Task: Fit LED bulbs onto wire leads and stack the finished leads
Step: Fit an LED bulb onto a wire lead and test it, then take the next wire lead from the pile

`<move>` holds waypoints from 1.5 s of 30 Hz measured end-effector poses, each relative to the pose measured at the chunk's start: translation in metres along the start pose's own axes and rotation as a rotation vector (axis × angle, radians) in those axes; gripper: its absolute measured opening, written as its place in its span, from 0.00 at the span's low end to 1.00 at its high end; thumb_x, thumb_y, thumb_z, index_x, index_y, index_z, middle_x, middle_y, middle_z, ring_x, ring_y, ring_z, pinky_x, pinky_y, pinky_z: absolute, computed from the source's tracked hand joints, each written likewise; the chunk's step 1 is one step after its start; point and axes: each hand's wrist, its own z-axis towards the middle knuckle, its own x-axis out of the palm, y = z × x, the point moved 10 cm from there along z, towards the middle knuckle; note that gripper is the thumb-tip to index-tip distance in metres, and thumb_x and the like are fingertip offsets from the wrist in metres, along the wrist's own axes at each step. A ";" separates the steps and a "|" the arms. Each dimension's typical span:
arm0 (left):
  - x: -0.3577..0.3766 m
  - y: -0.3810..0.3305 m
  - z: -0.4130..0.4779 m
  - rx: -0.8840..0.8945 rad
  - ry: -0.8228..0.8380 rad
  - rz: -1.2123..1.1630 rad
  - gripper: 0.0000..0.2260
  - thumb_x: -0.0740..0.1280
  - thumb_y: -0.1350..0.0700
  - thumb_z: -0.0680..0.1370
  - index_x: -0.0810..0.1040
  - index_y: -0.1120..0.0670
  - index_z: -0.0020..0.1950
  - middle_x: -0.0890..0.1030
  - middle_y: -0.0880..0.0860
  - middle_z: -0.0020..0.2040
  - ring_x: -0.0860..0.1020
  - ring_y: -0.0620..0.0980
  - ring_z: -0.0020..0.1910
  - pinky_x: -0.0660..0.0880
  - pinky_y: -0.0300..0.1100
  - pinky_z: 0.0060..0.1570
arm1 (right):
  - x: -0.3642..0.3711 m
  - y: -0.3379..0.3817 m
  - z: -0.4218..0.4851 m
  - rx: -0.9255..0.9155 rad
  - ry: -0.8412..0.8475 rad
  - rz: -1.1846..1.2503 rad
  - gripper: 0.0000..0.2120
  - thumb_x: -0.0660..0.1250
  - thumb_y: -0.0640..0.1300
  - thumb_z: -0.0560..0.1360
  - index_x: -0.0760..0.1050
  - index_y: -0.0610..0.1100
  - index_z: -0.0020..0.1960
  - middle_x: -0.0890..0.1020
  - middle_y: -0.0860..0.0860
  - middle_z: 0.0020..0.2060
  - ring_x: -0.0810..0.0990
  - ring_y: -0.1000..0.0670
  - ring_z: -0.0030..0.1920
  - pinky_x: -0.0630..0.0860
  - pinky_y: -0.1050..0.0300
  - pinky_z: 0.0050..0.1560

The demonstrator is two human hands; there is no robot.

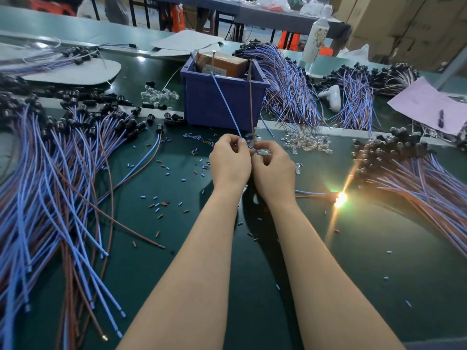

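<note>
On the left of the desk (252, 286) lies the unfitted pile (63, 185): blue and brown leads with black sockets and no bulbs. Beyond it is a small bulb heap (159, 93), then the blue bin (217, 104).

In front of the bin, the left hand (230, 160) has its grip pinched on the held lead (225, 104). Its blue strand and its brown one both rise toward the bin. The right hand (274, 170) touches the left, its grip curled tight on the same lead's lower end. Something clear glints at its fingertips (most likely a bulb, but too small to be sure). I judge the fitting step to be under way, with a bulb being seated in the socket. The next move probably calls for a firm, straight push, then a sweep right to lay the lead down.

Right of the hands is the larger bulb heap (307, 142), then a lit lead (340, 198) glowing on the desk. Last comes the finished stack (417, 178), its bulbed ends pointing toward the hands.

Counted:
- two hands
- one held lead of two strands
- one bin
- two loose bulb heaps
- one lit lead
- one unfitted pile and one finished stack, each with too many leads to count
</note>
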 end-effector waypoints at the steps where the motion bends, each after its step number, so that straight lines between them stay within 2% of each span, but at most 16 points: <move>1: 0.000 0.000 0.000 0.004 0.002 0.005 0.05 0.61 0.58 0.80 0.76 0.56 0.48 0.83 0.56 0.46 0.79 0.53 0.48 0.73 0.42 0.51 | 0.000 0.000 0.000 -0.002 0.002 -0.006 0.10 0.63 0.39 0.74 0.77 0.47 0.54 0.83 0.46 0.39 0.78 0.48 0.43 0.69 0.58 0.47; 4: 0.000 -0.001 0.000 0.005 0.004 0.015 0.06 0.61 0.57 0.80 0.76 0.56 0.48 0.83 0.56 0.47 0.79 0.53 0.48 0.73 0.41 0.50 | 0.000 0.000 0.000 0.001 0.001 -0.009 0.10 0.64 0.40 0.74 0.77 0.46 0.54 0.84 0.45 0.42 0.79 0.46 0.45 0.72 0.54 0.51; 13: 0.001 -0.001 0.001 0.004 0.018 -0.004 0.05 0.61 0.58 0.80 0.75 0.56 0.47 0.82 0.53 0.42 0.79 0.50 0.44 0.73 0.40 0.49 | -0.001 0.005 -0.001 -0.018 0.007 -0.041 0.10 0.64 0.42 0.75 0.78 0.46 0.55 0.84 0.46 0.44 0.79 0.46 0.49 0.72 0.54 0.53; 20: 0.006 -0.010 0.000 0.063 0.064 -0.012 0.09 0.60 0.57 0.80 0.79 0.58 0.51 0.79 0.50 0.41 0.75 0.48 0.43 0.72 0.40 0.48 | -0.002 0.006 0.001 -0.033 0.008 -0.062 0.11 0.59 0.40 0.78 0.78 0.42 0.55 0.83 0.44 0.48 0.78 0.45 0.50 0.67 0.57 0.48; 23: 0.015 -0.018 -0.003 0.068 0.165 -0.032 0.11 0.57 0.58 0.82 0.78 0.55 0.47 0.76 0.47 0.37 0.74 0.46 0.40 0.72 0.34 0.40 | -0.002 0.014 0.001 -0.076 0.014 -0.023 0.12 0.57 0.42 0.81 0.78 0.40 0.55 0.83 0.44 0.48 0.77 0.46 0.48 0.64 0.58 0.42; 25: 0.015 -0.019 -0.002 0.014 0.187 -0.129 0.11 0.56 0.58 0.83 0.78 0.57 0.50 0.78 0.50 0.40 0.75 0.46 0.41 0.72 0.29 0.33 | -0.003 0.023 0.000 -0.119 0.032 0.024 0.12 0.56 0.42 0.81 0.77 0.40 0.55 0.82 0.46 0.45 0.76 0.48 0.44 0.65 0.60 0.41; 28: 0.016 -0.025 -0.006 -0.048 0.245 -0.246 0.12 0.56 0.59 0.83 0.78 0.60 0.53 0.80 0.54 0.43 0.77 0.47 0.41 0.75 0.32 0.35 | -0.003 0.039 -0.004 -0.194 0.139 0.064 0.10 0.57 0.41 0.81 0.76 0.40 0.52 0.78 0.52 0.38 0.74 0.53 0.38 0.67 0.63 0.39; 31: 0.009 -0.062 -0.010 0.113 0.232 -0.235 0.10 0.58 0.60 0.82 0.79 0.60 0.48 0.76 0.49 0.35 0.74 0.41 0.32 0.71 0.33 0.32 | -0.015 0.052 -0.003 -0.294 0.182 -0.103 0.05 0.61 0.39 0.77 0.75 0.41 0.46 0.73 0.49 0.38 0.70 0.50 0.38 0.63 0.59 0.38; 33: 0.011 -0.099 -0.017 0.293 0.237 -0.155 0.09 0.61 0.59 0.81 0.80 0.59 0.48 0.77 0.46 0.35 0.74 0.36 0.32 0.73 0.34 0.38 | -0.035 0.058 0.004 -0.318 0.126 -0.228 0.05 0.62 0.39 0.75 0.75 0.44 0.42 0.72 0.46 0.40 0.68 0.48 0.41 0.60 0.57 0.39; 36: 0.028 -0.147 -0.037 0.513 0.258 0.015 0.09 0.65 0.53 0.79 0.81 0.56 0.52 0.80 0.51 0.47 0.77 0.43 0.44 0.74 0.38 0.50 | -0.081 0.070 0.011 -0.340 -0.020 -0.207 0.11 0.62 0.39 0.74 0.70 0.47 0.34 0.73 0.47 0.32 0.67 0.50 0.32 0.60 0.60 0.33; 37: 0.032 -0.159 -0.045 0.561 0.219 0.048 0.09 0.66 0.51 0.78 0.81 0.54 0.53 0.80 0.51 0.47 0.77 0.43 0.44 0.73 0.34 0.48 | -0.103 0.072 0.011 -0.342 -0.115 -0.155 0.10 0.63 0.40 0.75 0.70 0.46 0.35 0.73 0.51 0.28 0.68 0.54 0.29 0.61 0.63 0.31; 39: 0.041 -0.172 -0.065 0.586 0.135 0.048 0.09 0.66 0.47 0.78 0.78 0.52 0.46 0.77 0.47 0.39 0.74 0.41 0.36 0.70 0.32 0.37 | -0.153 0.062 0.006 -0.305 -0.351 0.002 0.08 0.64 0.43 0.76 0.72 0.45 0.39 0.74 0.57 0.28 0.71 0.59 0.28 0.67 0.67 0.31; 40: 0.053 -0.168 -0.074 0.550 0.137 0.041 0.12 0.64 0.46 0.78 0.75 0.52 0.40 0.75 0.46 0.33 0.73 0.43 0.32 0.69 0.36 0.34 | -0.176 0.051 0.002 -0.262 -0.468 0.106 0.08 0.64 0.45 0.77 0.73 0.44 0.40 0.75 0.57 0.28 0.74 0.60 0.28 0.71 0.65 0.32; 42: 0.100 -0.143 -0.092 0.360 0.330 0.030 0.22 0.60 0.44 0.80 0.69 0.53 0.29 0.72 0.48 0.25 0.73 0.52 0.30 0.65 0.42 0.32 | -0.212 0.018 -0.006 -0.131 -0.647 0.363 0.09 0.65 0.44 0.78 0.73 0.42 0.40 0.77 0.57 0.24 0.75 0.61 0.25 0.73 0.65 0.29; 43: 0.127 -0.126 -0.103 0.226 0.458 -0.023 0.25 0.57 0.43 0.81 0.67 0.54 0.27 0.71 0.49 0.23 0.73 0.55 0.29 0.65 0.42 0.33 | -0.223 -0.001 -0.009 -0.059 -0.685 0.521 0.11 0.65 0.43 0.78 0.72 0.42 0.38 0.78 0.57 0.22 0.75 0.60 0.23 0.73 0.64 0.28; 45: 0.169 -0.100 -0.120 -0.021 0.613 -0.213 0.24 0.56 0.44 0.81 0.68 0.54 0.28 0.71 0.48 0.20 0.71 0.51 0.25 0.66 0.41 0.33 | -0.233 -0.033 -0.013 0.054 -0.703 0.800 0.13 0.64 0.43 0.79 0.71 0.43 0.36 0.79 0.54 0.22 0.75 0.58 0.22 0.73 0.64 0.27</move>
